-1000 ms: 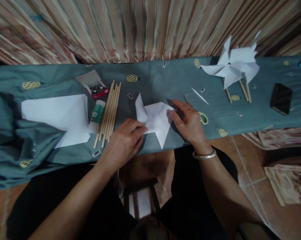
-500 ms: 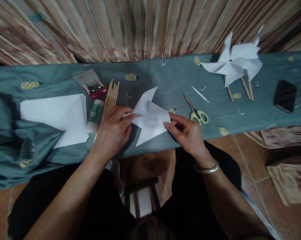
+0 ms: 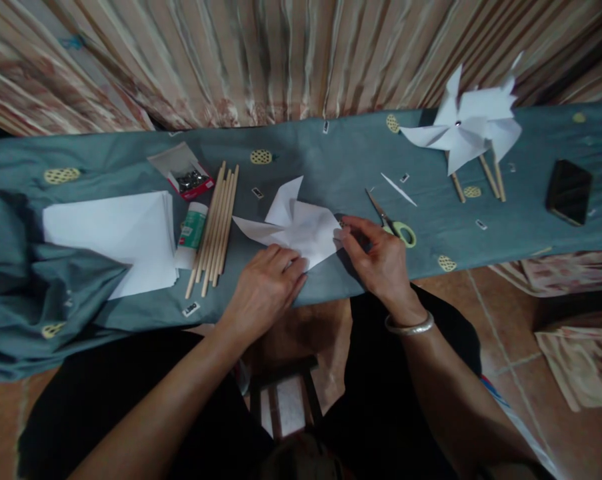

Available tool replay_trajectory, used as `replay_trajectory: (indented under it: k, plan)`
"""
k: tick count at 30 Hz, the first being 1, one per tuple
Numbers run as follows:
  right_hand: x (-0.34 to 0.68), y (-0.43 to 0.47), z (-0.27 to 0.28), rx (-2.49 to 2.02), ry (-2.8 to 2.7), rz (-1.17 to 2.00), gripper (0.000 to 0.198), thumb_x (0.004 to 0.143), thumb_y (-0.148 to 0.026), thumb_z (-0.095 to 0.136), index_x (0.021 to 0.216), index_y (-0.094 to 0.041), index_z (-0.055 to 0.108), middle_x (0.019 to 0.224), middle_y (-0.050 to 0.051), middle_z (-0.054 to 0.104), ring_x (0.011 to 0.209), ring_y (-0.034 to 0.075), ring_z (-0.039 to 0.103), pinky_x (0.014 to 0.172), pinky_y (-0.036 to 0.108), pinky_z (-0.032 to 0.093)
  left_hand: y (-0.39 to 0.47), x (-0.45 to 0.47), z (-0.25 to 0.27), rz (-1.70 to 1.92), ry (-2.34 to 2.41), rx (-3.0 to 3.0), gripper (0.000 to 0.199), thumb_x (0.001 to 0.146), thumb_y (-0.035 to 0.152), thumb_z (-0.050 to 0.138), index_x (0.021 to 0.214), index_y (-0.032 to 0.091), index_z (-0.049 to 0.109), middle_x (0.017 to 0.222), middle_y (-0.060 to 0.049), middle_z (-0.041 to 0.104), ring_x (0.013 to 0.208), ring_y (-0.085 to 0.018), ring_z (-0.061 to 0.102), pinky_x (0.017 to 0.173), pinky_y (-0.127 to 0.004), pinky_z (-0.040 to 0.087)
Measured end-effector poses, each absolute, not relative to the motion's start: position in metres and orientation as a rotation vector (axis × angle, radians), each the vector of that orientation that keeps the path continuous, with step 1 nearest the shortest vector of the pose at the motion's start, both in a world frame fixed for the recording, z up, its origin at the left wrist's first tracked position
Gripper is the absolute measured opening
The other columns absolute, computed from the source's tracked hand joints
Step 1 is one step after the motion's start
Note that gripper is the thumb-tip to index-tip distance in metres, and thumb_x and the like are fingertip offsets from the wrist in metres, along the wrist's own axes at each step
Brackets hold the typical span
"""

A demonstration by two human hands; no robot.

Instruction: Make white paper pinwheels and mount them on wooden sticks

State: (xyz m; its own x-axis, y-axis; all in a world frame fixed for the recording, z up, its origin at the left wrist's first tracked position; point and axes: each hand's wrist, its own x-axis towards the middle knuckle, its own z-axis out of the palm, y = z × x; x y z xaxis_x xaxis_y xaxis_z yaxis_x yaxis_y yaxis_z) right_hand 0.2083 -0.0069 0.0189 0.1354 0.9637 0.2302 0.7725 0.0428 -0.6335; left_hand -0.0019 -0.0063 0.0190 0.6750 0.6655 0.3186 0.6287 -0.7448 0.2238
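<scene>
Pinwheel (image 3: pixel 305 230), white and four-bladed, lies on the bench (image 3: pixel 311 160) at its near edge, between the person's hands. The right hand (image 3: pixel 383 263) pinches its right corner, thumb and forefinger closed on the paper. The left hand (image 3: pixel 268 283) is on the near side, fingers bunched narrow over a blade; whether they grip it, I cannot tell.

By my reading, the cutting and folding look mostly done; I see neither pin nor stick on this one, so fastening seems to be left. Mounted pinwheels (image 3: pixel 463 130) rest at the far right, sticks attached.

Half a second ago the left hand was farther left, over the sticks (image 3: pixel 215 230); now they show whole, and a blade points toward them. The right hand now covers more of the scissors (image 3: pixel 389 222).

Left of the sticks are glue (image 3: pixel 191 230), a box of pins (image 3: pixel 199 190) and sheets (image 3: pixel 115 233); beyond the mounted pinwheels, a phone (image 3: pixel 571 192).
</scene>
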Motion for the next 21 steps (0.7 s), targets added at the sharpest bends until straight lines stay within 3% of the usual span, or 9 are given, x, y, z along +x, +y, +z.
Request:
replay_trajectory:
  k: [7,15,21]
  plan:
    - [0.218,-0.003,0.020,-1.698,-1.640,0.385,0.029,0.088,-0.034,0.059,0.112,-0.023,0.070,0.098,0.006,0.075,0.089,0.023,0.070,0.087,0.041,0.055,-0.011,-0.002,0.023,0.605,1.031,2.853,0.014,0.092,0.013,0.051,0.091,0.013,0.065,0.090,-0.008,0.068,0.082,-0.021,0.062,0.072,-0.034,0.053]
    - [0.229,-0.019,0.033,-1.456,-1.829,0.625,0.027,0.089,-0.022,0.056,0.107,-0.031,0.073,0.140,0.001,0.056,0.126,0.024,0.055,0.109,0.048,0.043,-0.025,-0.010,0.026,0.705,0.859,2.857,0.012,0.091,0.010,0.053,0.093,0.011,0.065,0.093,-0.009,0.069,0.081,-0.020,0.063,0.071,-0.033,0.053]
    - [0.240,-0.031,0.024,-1.420,-1.972,0.682,0.026,0.086,-0.017,0.058,0.101,-0.031,0.075,0.146,0.000,0.049,0.133,0.026,0.048,0.111,0.051,0.040,-0.028,-0.016,0.023,0.679,0.845,2.847,0.013,0.089,0.008,0.054,0.096,0.010,0.064,0.093,-0.011,0.068,0.083,-0.022,0.062,0.073,-0.035,0.052]
